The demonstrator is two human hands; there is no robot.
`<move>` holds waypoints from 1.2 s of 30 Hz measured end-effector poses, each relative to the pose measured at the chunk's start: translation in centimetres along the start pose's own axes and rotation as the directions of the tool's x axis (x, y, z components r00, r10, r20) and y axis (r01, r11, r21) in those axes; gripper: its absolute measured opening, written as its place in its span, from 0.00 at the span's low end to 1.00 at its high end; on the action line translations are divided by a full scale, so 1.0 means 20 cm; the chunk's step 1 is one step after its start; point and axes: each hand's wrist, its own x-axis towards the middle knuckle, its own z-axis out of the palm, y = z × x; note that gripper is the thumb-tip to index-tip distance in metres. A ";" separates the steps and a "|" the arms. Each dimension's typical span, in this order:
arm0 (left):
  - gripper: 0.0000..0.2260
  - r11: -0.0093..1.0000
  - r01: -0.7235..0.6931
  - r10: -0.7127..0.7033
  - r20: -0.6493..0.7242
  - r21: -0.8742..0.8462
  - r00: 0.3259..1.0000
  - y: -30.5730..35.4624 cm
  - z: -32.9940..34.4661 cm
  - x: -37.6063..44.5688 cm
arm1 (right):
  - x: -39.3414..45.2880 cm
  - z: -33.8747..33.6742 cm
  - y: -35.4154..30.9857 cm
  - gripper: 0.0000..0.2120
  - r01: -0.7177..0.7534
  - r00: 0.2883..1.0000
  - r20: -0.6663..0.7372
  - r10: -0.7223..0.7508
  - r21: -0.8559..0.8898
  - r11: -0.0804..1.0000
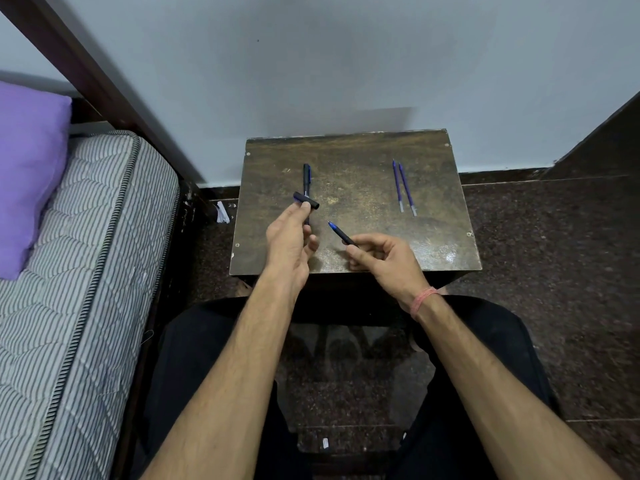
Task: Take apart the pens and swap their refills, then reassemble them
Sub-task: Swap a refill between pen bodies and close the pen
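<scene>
Dark speckled stone flooring surrounds a small worn brown wooden table (353, 188) set against a pale wall, with a striped mattress (69, 271) and a purple pillow (27, 174) to our left.

Nearest us, our right hand (384, 263) is closed around the rear of a dark pen barrel with a blue tip (341, 233). Its long axis runs diagonally, tip pointing up and to the left, toward the other hand. A pink band (423, 299) sits on that wrist.

Slightly farther out, our left hand (289, 242) pinches a short dark cylindrical pen piece (306, 200) between thumb and fingertips; we judge it to be a cap or a barrel section, though we cannot tell which. It lies crosswise, nearly level, above the table's left half. The two held parts are apart, the blue tip just short of the left hand.

Beyond the left hand, a second dark pen with a blue clip (307, 180) lies flat on the table, long axis running away from us, partly hidden by the held piece.

Farthest right, two slim blue refills with grey ends (403, 188) lie side by side, well apart from both hands, nearer the right one.

We judge that the coming move turns on the gap between tip and held piece: the axes are crossed and would need aligning before any joining.
</scene>
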 end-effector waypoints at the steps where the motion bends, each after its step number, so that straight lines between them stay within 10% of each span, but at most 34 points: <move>1: 0.06 1.000 -0.010 0.010 0.006 0.018 1.000 -0.01 0.00 0.00 | 0.00 0.00 0.00 0.06 0.001 1.000 -0.003 -0.001 0.002 1.000; 36: 0.10 0.859 -0.263 0.241 0.105 0.440 0.965 -0.21 0.01 -0.01 | 0.06 0.02 0.07 0.08 -0.062 0.993 -0.100 0.058 -0.042 0.997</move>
